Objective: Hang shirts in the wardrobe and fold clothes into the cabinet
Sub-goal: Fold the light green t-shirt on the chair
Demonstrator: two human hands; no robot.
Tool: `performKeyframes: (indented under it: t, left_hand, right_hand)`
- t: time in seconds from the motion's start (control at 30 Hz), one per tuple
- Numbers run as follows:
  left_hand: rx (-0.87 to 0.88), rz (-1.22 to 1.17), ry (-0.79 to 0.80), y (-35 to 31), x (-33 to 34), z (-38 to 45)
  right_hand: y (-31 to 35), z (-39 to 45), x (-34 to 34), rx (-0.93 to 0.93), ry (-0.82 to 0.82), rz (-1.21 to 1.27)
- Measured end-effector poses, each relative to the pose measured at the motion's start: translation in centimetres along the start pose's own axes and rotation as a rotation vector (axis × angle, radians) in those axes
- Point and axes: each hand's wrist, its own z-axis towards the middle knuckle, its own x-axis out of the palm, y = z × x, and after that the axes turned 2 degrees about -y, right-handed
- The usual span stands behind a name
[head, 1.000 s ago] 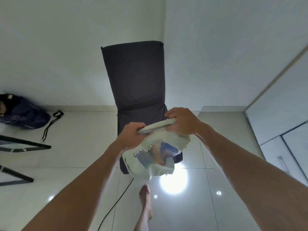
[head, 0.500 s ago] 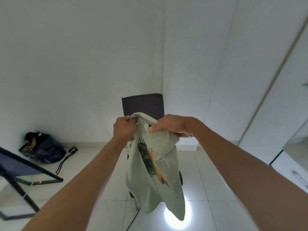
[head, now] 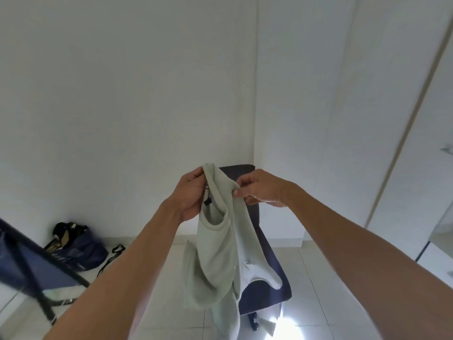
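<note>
Left hand point(head: 190, 196) gripped shirt point(head: 221, 251) at collar, fingers curled round fabric. Right hand point(head: 263, 190) pinched same collar edge from other side, thumb and fingertips on cloth. Shirt pale green, held up mid-air between both hands, hung down crumpled, neck opening faced camera, dark label visible inside collar. Lower hem dangled in front of chair point(head: 266, 271); contact with seat could not be told. Chair dark, stood on floor point(head: 318, 290) behind shirt, back against wall corner. Dark blue bag point(head: 78, 251) lay on floor by wall at left, strap point(head: 111, 257) trailed beside it. Dark frame point(head: 31, 263) with blue panel at left edge, blurred. White wardrobe doors point(head: 404, 143) along right side. Bright light reflection on floor tiles below chair.
</note>
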Motion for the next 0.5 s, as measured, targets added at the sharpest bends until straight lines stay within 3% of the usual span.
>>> performKeyframes:
  t: [0.1, 0.23, 0.4, 0.5]
  left_hand:
    - [-0.039, -0.009, -0.036, 0.8, -2.7, -0.6]
    - [-0.044, -0.070, -0.073, 1.6, -3.6, -1.3]
    - [-0.029, -0.136, 0.020, -0.1, -3.1, -1.5]
    - [0.008, -0.071, 0.012, -0.9, -3.3, -2.1]
  right_hand:
    - [1.1, -0.2, 2.0, -0.017, -0.062, 0.110]
    - [2.3, -0.1, 4.0, -0.023, -0.093, 0.037]
    - [2.8, 0.1, 5.3, 0.028, -0.035, 0.052]
    - [3.4, 0.0, 5.6, -0.048, -0.205, 0.061]
